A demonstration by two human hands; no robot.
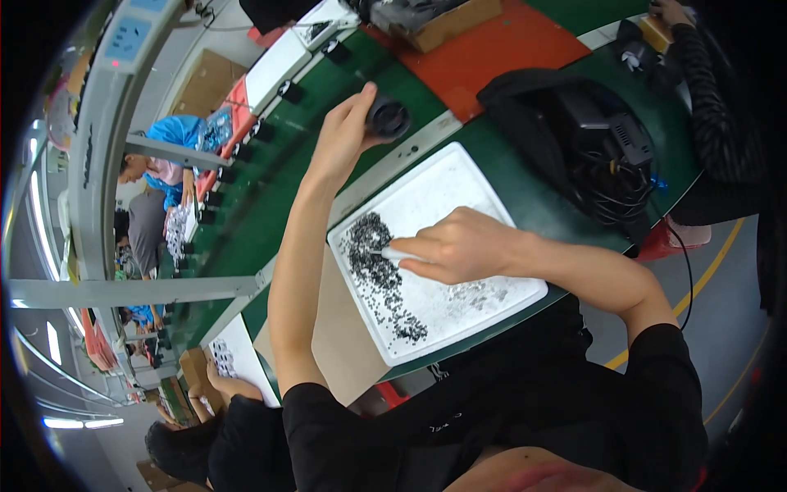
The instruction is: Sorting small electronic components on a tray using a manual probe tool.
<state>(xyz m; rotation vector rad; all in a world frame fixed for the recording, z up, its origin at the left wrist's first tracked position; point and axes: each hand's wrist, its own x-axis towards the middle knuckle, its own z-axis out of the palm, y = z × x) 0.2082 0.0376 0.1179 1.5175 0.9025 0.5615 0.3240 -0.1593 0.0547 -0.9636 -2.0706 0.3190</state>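
My left hand [344, 135] is raised over the green conveyor belt, gripping a black cylindrical part [388, 119] with a round, ringed end. My right hand [463, 246] is over a white tray [459, 176] and pinches a slim pale tool [398, 253] that looks like tweezers. The tool's tip reaches into a heap of tiny black parts [370, 234] on the tray's left side. The heap thins toward the near edge. Scattered greyish bits [475, 297] lie in the tray close to my right forearm.
A brown cardboard sheet [348, 328] lies left of the tray. Right of it are a black bag [525, 98] and coiled black cables [611, 193]. An orange-red mat [508, 53] lies beyond. Co-workers sit at left and far right. A metal post [131, 291] crosses the left side.
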